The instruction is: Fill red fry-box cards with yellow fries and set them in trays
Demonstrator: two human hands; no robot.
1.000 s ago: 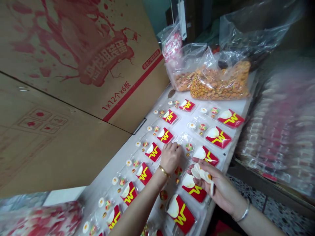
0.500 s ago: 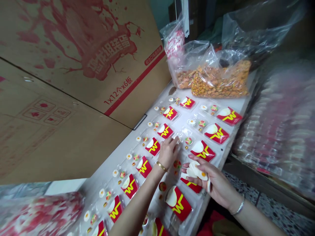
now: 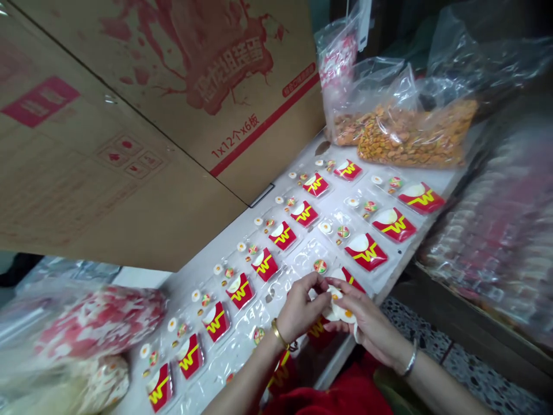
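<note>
My right hand (image 3: 371,325) is closed around several small white fried-egg pieces (image 3: 347,314) with yellow yolks. My left hand (image 3: 302,308), wearing a gold bangle, meets it, thumb and fingertips pinched at an egg piece on the edge of that bunch. Both hands are above clear plastic blister trays, partly hiding them. Just beyond the fingers, a tray pocket holds a round pizza-like piece (image 3: 319,266). Farther up, a tray contains a fried-egg piece (image 3: 325,227), another round piece (image 3: 343,231) and a red fries-box shape with a yellow zigzag (image 3: 366,252).
Rows of similarly filled trays cover the white table (image 3: 280,164). A large cardboard box (image 3: 173,173) stands along the left. Bags of orange pieces (image 3: 410,138) sit at the far end; a bag of red-and-white pieces (image 3: 103,317) lies lower left. Stacked packs (image 3: 488,248) are at right.
My left hand has drawn back from a tray toward the egg pieces in my right hand, and now touches them. A fried-egg piece shows in that tray's pocket. The view has shifted.
</note>
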